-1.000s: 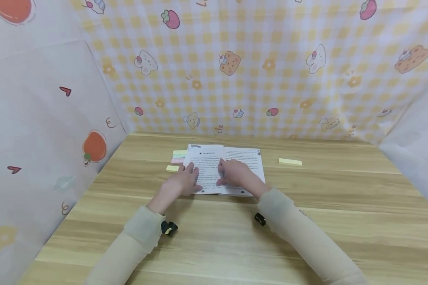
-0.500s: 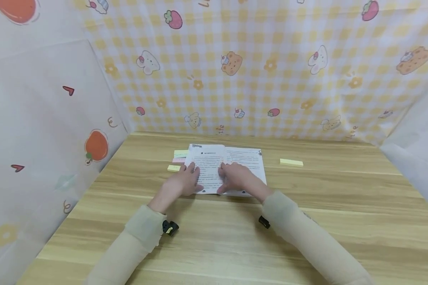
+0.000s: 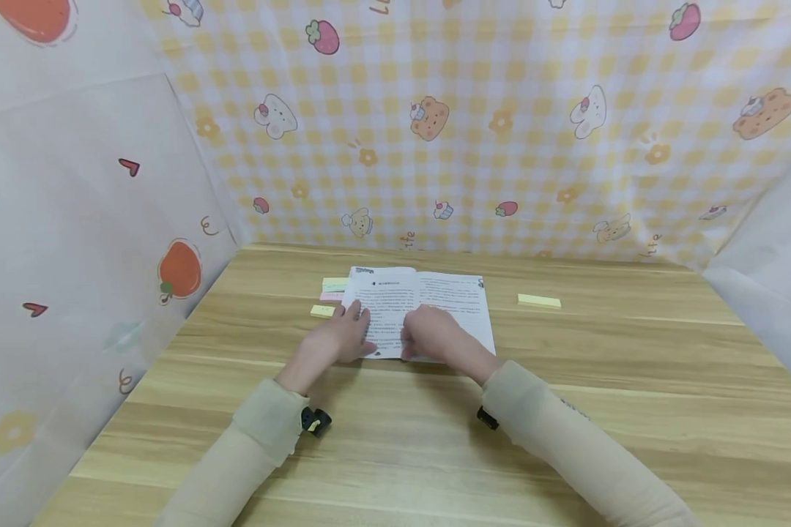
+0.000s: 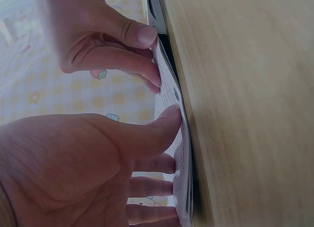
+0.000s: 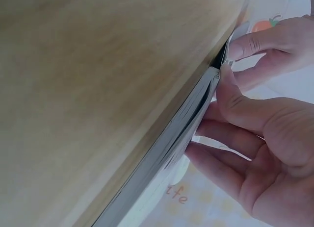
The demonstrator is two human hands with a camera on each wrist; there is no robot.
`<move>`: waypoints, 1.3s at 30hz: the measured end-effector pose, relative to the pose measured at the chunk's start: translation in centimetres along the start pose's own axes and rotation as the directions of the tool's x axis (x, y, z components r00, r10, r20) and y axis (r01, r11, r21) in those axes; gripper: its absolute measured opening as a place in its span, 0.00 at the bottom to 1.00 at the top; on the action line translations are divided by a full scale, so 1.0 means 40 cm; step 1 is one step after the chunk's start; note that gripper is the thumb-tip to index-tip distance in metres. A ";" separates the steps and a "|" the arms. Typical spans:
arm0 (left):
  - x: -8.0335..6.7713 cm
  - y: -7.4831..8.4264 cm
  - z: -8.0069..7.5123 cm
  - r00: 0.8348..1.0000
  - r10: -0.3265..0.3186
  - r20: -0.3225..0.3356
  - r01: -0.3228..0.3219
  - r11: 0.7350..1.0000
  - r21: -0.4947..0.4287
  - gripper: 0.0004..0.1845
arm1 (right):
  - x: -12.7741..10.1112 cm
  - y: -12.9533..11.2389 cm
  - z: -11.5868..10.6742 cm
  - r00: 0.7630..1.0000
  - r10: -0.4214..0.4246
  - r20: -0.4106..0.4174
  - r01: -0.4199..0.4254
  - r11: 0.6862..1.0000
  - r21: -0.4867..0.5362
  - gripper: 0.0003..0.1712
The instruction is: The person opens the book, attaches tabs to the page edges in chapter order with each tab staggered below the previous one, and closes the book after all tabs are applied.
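Observation:
An open book (image 3: 385,294) with printed pages lies on the table in the head view. On its left page, near the lower left corner, rests my left hand (image 3: 336,340); in the left wrist view its thumb and spread fingers touch the paper. My right hand (image 3: 438,335) is at the middle fold by the near edge, its fingers bent. Seen from the right wrist, the thumb and fingertips of that right hand (image 5: 260,153) stand apart and touch the page surface beside the fold. The block of right-hand pages (image 5: 162,148) shows edge-on there.
Left of the book, a yellow-green strip (image 3: 334,283), a pink strip (image 3: 332,296) and a yellow strip (image 3: 321,311) of sticky notes lie partly beside it. Another pale yellow strip (image 3: 539,301) is to the right. A patterned cloth (image 3: 461,168) hangs behind the wooden table (image 3: 395,446).
My right hand has moved slightly toward the book's near edge along the fold, its fingers bending more. The left hand stays in place on the left page.

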State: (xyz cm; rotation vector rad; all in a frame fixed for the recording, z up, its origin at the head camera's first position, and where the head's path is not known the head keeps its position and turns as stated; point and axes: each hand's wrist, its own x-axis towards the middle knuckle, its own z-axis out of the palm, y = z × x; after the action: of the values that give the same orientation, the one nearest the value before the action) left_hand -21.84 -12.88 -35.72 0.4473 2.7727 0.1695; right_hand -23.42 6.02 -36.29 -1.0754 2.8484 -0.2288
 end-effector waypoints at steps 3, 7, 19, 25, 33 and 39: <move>0.001 0.001 -0.001 1.000 -0.001 -0.008 0.001 1.000 0.003 0.40 | -0.003 0.009 0.004 0.999 0.013 0.034 -0.014 1.000 0.008 0.09; 0.002 0.001 0.005 1.000 -0.005 -0.019 0.005 1.000 -0.002 0.40 | -0.010 0.022 0.016 0.997 0.062 0.048 -0.064 0.997 0.032 0.13; 0.003 -0.004 0.016 0.999 -0.004 -0.032 0.003 1.000 -0.015 0.40 | -0.011 0.035 0.005 0.997 -0.001 0.075 -0.006 0.995 0.097 0.19; 0.000 -0.003 0.007 1.000 -0.002 -0.026 0.002 1.000 -0.023 0.39 | -0.017 0.044 0.000 0.996 -0.025 0.080 0.013 0.989 0.145 0.16; 0.000 0.001 0.004 1.000 -0.014 -0.023 0.014 1.000 -0.024 0.39 | -0.036 0.049 -0.001 0.997 -0.002 0.073 -0.008 0.990 0.138 0.24; -0.001 0.002 0.006 1.000 -0.016 -0.022 0.016 1.000 -0.024 0.39 | -0.049 0.067 0.001 0.996 0.037 0.081 -0.049 0.987 0.153 0.32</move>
State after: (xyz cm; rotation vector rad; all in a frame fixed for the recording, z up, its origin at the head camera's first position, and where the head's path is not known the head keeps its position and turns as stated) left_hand -21.69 -12.83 -35.93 0.4198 2.7919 0.2047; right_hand -23.69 9.29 -36.74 -0.9697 2.7297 -0.3887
